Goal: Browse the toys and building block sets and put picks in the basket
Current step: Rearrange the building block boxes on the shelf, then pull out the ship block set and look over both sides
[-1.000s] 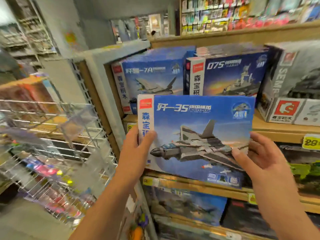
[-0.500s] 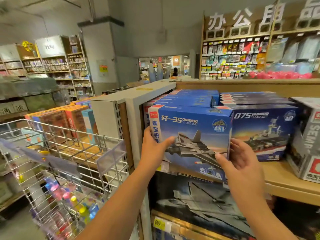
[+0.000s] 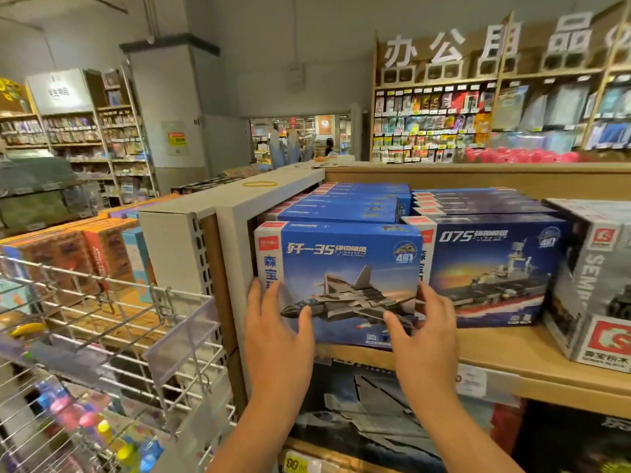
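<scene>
A blue building block box with a grey fighter jet picture (image 3: 341, 254) stands upright on the wooden shelf (image 3: 512, 353), in front of a row of similar blue boxes. My left hand (image 3: 276, 339) grips its lower left edge, thumb on the front face. At the lower right edge my right hand (image 3: 426, 343) holds it the same way, fingers wrapped behind the side. No shopping basket is in view.
A dark blue warship set (image 3: 491, 268) stands right beside the jet box, and a grey boxed set (image 3: 594, 302) is further right. A wire display rack (image 3: 102, 319) with small colourful toys juts out on the left. Larger boxes fill the shelf below (image 3: 368, 414).
The jet box went from being held out in front of me back onto the shelf, now standing at the front of the blue stack. My view has tilted up.
</scene>
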